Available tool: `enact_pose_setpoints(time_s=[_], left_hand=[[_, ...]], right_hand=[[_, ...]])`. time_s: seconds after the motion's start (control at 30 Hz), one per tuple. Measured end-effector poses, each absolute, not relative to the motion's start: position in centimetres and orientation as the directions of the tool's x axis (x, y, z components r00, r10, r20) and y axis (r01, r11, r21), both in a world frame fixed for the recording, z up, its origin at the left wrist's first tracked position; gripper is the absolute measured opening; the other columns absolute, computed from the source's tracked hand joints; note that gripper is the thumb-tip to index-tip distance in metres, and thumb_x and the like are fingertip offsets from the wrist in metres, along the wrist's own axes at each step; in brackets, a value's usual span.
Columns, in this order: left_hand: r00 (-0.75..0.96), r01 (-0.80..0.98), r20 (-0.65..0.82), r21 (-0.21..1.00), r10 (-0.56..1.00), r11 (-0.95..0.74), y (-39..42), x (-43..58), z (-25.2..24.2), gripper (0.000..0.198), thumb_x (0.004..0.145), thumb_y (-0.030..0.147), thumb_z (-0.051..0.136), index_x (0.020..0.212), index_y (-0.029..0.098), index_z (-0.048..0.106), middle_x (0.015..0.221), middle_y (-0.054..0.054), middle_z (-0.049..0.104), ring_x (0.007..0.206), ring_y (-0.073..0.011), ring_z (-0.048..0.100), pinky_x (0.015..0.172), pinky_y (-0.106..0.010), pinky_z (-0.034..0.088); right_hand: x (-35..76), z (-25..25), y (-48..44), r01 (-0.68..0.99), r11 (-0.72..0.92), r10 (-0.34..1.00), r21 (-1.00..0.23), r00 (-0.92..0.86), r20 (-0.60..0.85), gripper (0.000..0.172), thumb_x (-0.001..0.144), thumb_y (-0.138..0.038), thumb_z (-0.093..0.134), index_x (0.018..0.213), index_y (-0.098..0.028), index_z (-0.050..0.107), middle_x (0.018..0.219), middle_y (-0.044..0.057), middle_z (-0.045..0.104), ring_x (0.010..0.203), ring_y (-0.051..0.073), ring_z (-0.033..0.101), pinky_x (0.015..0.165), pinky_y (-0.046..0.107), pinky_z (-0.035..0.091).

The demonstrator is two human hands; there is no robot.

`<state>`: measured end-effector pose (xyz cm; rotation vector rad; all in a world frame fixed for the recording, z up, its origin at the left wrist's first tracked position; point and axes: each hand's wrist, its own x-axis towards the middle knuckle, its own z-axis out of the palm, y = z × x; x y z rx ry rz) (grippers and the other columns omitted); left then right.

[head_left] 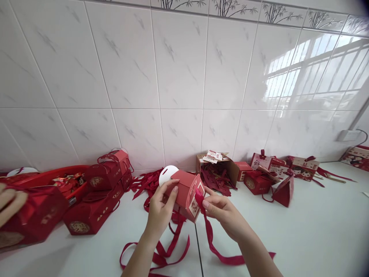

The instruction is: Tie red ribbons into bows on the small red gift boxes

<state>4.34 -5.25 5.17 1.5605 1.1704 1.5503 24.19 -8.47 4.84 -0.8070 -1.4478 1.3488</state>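
In the middle of the view a red gift box with a white round tab is held up over the table, tilted. My left hand grips its left side, thumb on the near face and fingers behind. At its right end, my right hand pinches a dark red ribbon against the printed panel. The ribbon hangs down and trails right along the table, passing behind my right forearm. Another length of red ribbon lies looped on the table below the box.
Stacked red boxes and a red basin of wrapped sweets stand left. Another person's hand touches a large box at the left edge. Behind are piled ribbons, a cardboard box of red pieces, and several small gift boxes.
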Motion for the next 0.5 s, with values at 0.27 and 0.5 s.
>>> enact_pose_setpoints(time_s=[0.27,0.5], left_hand=[[-0.168,0.158,0.393,0.916,0.904,-0.369,-4.91,4.54,5.25,0.027,0.078,0.048,0.066,0.088,0.025,0.073,0.096,-0.007,0.073,0.093,-0.0281,0.064,0.084,-0.039,0.05],[-0.249,0.162,0.341,0.937,0.906,-0.308,-4.85,4.18,5.3,0.027,0.073,0.047,0.07,0.083,0.022,0.075,0.091,-0.007,0.075,0.088,-0.0278,0.066,0.082,-0.039,0.051]], right_hand=[[23.77,5.14,-8.76,-0.129,0.161,0.928,-0.979,-0.318,0.194,0.026,0.081,-0.05,0.065,0.08,-0.027,0.076,0.142,0.003,0.048,0.142,0.028,0.022,0.11,0.046,0.03],[23.46,4.7,-8.41,-0.141,0.135,0.919,-0.981,-0.352,0.177,0.026,0.08,-0.05,0.067,0.08,-0.026,0.077,0.135,0.005,0.054,0.137,0.028,0.032,0.109,0.045,0.031]])
